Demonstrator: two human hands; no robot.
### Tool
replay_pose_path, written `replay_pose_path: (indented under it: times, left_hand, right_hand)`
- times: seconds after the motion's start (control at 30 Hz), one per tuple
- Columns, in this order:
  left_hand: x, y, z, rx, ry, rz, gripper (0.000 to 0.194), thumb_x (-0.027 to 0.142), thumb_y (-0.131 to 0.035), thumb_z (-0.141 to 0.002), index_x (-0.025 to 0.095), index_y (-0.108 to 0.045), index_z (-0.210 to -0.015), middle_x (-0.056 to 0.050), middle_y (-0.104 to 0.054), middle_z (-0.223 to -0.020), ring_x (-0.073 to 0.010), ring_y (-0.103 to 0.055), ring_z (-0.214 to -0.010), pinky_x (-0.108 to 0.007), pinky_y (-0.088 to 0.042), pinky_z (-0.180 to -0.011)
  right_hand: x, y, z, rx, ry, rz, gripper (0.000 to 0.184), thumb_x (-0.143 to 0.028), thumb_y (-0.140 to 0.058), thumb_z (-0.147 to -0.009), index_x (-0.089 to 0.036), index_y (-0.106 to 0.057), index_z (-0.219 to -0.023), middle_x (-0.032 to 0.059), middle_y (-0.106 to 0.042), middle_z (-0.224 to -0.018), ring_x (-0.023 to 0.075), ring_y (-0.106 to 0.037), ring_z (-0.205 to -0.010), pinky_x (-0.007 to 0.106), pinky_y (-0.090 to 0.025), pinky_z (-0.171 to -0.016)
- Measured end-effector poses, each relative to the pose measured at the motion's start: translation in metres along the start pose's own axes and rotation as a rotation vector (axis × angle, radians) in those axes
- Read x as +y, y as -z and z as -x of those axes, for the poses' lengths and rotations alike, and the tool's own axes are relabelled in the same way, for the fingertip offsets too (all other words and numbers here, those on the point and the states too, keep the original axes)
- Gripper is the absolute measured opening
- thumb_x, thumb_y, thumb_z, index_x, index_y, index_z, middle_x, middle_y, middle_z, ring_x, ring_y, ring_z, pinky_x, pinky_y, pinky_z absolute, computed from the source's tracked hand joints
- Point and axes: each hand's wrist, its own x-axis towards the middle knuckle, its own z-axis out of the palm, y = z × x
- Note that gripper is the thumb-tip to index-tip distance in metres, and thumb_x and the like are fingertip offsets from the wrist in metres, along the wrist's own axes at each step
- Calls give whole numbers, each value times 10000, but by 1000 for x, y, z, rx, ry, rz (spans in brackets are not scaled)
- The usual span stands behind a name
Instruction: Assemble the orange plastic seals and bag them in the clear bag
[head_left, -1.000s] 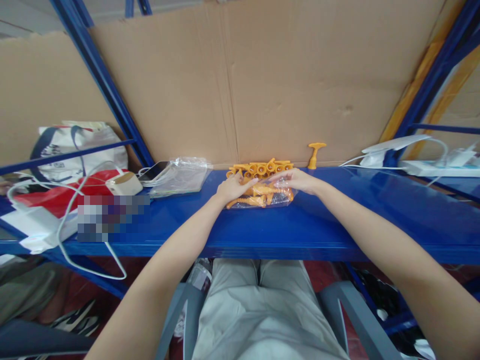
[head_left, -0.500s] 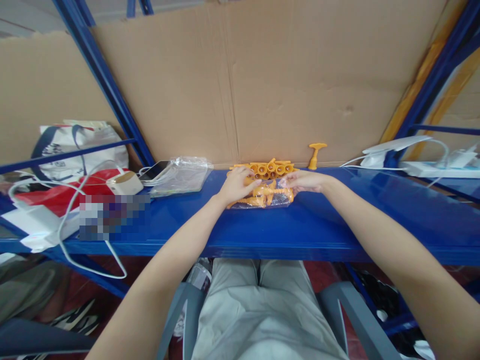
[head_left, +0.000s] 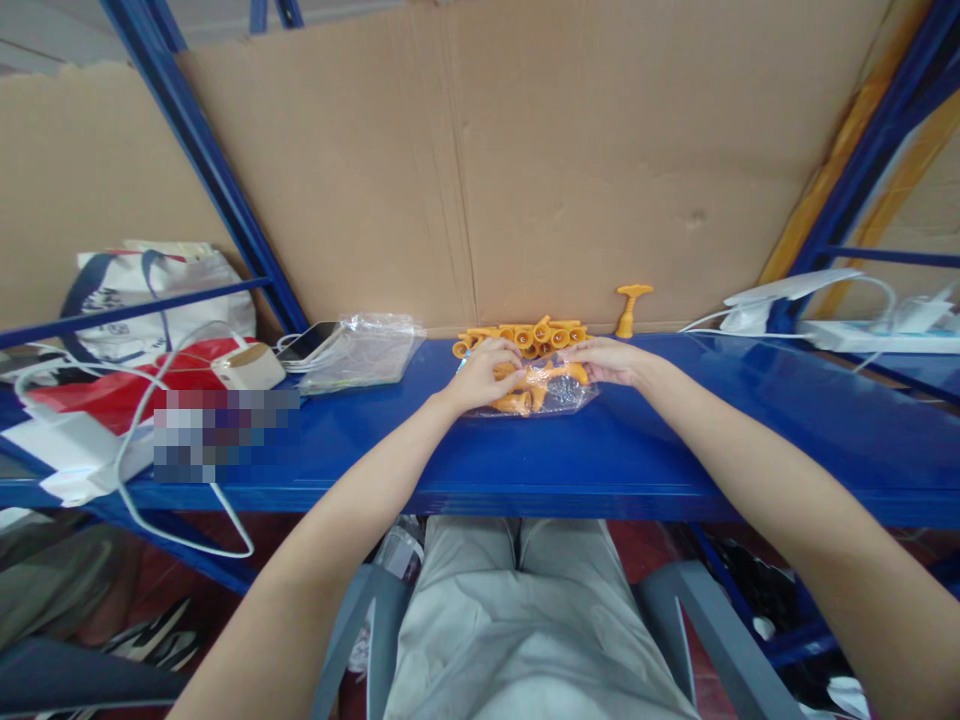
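A clear plastic bag [head_left: 559,397] holding several orange plastic parts lies on the blue shelf [head_left: 525,450] in front of me. My left hand [head_left: 480,375] grips the bag's left side with curled fingers. My right hand [head_left: 607,361] pinches the bag's right top edge. Right behind the bag, a row of orange parts [head_left: 525,337] lies against the cardboard wall. One orange T-shaped part [head_left: 631,308] stands upright further right.
A stack of clear bags [head_left: 360,350] and a phone lie to the left, next to a beige charger [head_left: 247,367] with white cables. A power strip [head_left: 877,336] and adapters sit at the far right. Cardboard [head_left: 525,160] closes the back.
Both hands drew closer together on the bag and curled shut on it. The bag bunched up and shifted slightly right.
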Motion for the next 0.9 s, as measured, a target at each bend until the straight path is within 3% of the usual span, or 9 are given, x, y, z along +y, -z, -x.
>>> replay_pose_path:
  times: [0.27, 0.37, 0.47, 0.57, 0.77, 0.9]
  left_hand:
    - [4, -1, -2, 1, 20, -4, 177, 246, -553, -848, 214, -656, -708, -59, -709, -1057, -230, -614, -1073, -443, -452, -1022]
    - [5, -2, -2, 17, -3, 3, 182, 242, -545, -858, 208, -654, -716, -64, -703, -1062, -223, -615, -1068, -425, -457, -1011]
    - [5, -3, -1, 36, -12, 5, 185, 249, -542, -866, 208, -660, -729, -65, -701, -1064, -224, -612, -1077, -423, -448, -1020]
    - [6, -2, -1, 54, 26, 2, 180, 261, -548, -871, 213, -667, -745, -62, -705, -1069, -229, -612, -1091, -432, -434, -1038]
    - [4, 2, -4, 171, 177, 78, 186, 304, -565, -892, 216, -685, -781, -52, -720, -1044, -217, -617, -1094, -386, -432, -1039]
    - [-15, -1, -8, 256, 454, 102, 301, 304, -421, -956, 210, -701, -895, -44, -733, -1060, -206, -627, -1097, -334, -453, -995]
  right_hand:
    - [1, 11, 9, -222, 7, 44, 283, -193, -759, -810, -146, -716, -1086, 92, -747, -1035, 147, -708, -880, 277, -599, -860]
    - [1, 12, 12, -282, -46, 86, 337, -195, -795, -770, -128, -696, -1085, 71, -749, -917, 137, -709, -768, 278, -622, -785]
    - [-1, 7, 12, -282, -44, 80, 334, -197, -806, -756, -131, -687, -1062, 43, -732, -816, 117, -683, -655, 243, -617, -675]
    - [-2, 1, 9, -231, 26, 16, 253, -182, -790, -766, -144, -692, -997, 45, -732, -844, 108, -676, -674, 226, -604, -694]
    - [6, -7, 1, -213, 91, -13, 214, -181, -778, -770, -148, -693, -963, 78, -743, -990, 139, -699, -833, 299, -599, -860]
    - [7, -10, 0, -187, 91, 19, 207, -190, -776, -764, -154, -693, -951, 98, -739, -1046, 159, -700, -884, 309, -598, -873]
